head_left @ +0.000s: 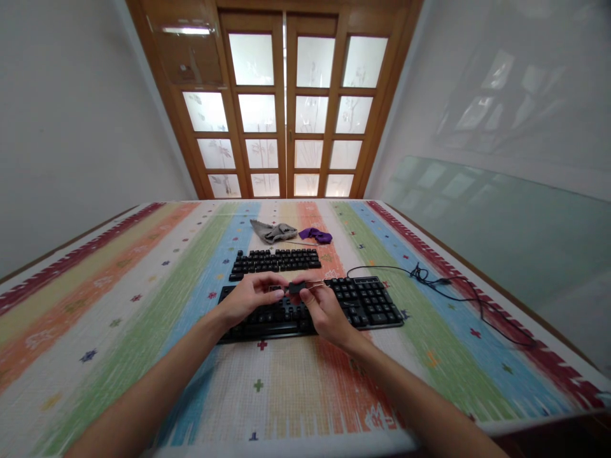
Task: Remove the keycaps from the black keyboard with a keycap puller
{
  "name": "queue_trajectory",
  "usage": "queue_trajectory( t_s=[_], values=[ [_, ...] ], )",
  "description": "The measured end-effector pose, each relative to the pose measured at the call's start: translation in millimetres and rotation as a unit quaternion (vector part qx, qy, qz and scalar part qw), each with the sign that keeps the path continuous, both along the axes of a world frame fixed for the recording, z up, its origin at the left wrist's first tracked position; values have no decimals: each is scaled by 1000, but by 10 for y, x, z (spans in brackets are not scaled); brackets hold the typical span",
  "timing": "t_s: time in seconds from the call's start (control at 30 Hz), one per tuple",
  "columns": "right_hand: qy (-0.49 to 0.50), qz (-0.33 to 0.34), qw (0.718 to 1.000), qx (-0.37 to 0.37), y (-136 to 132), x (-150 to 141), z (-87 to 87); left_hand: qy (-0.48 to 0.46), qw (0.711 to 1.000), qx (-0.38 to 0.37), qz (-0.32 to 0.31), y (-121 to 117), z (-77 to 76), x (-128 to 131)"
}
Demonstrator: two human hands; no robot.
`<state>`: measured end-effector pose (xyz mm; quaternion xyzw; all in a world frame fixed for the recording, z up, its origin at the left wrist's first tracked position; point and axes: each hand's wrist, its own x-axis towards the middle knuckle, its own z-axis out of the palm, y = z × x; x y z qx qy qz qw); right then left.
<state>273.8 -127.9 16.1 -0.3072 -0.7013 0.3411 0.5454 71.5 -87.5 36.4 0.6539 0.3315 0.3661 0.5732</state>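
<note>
A black keyboard (377, 305) lies across the striped cloth, with several keycaps off in its middle part. Just above that part, both hands meet around a small black piece (296, 288) with thin metal wire on either side, which looks like a wire keycap puller. My left hand (252, 294) pinches its left side between thumb and fingers. On the other side, my right hand (324, 310) is closed on the black piece with thumb and forefinger. Whether a keycap sits in the wire cannot be made out. Behind the keyboard, loose black keycaps (277, 262) stand in rows.
A grey cloth (273, 231) and a purple cloth (316, 236) lie crumpled farther back, with a thin dark stick (303, 243) before them. The keyboard's black cable (442, 283) runs tangled to the right. A patterned tablecloth (143, 318) covers the table; wooden doors (285, 102) stand behind.
</note>
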Motion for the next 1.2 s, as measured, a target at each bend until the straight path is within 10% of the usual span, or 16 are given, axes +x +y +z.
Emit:
queue_trajectory(
  t_s=[0.6, 1.2],
  values=[
    [-122, -2, 984, 127, -137, -6, -94, 53, 996, 64, -32, -70, -11, -89],
    [-130, -17, 991, 29, -97, 59, -80, 159, 956, 236, 64, -90, 25, -142]
  ],
)
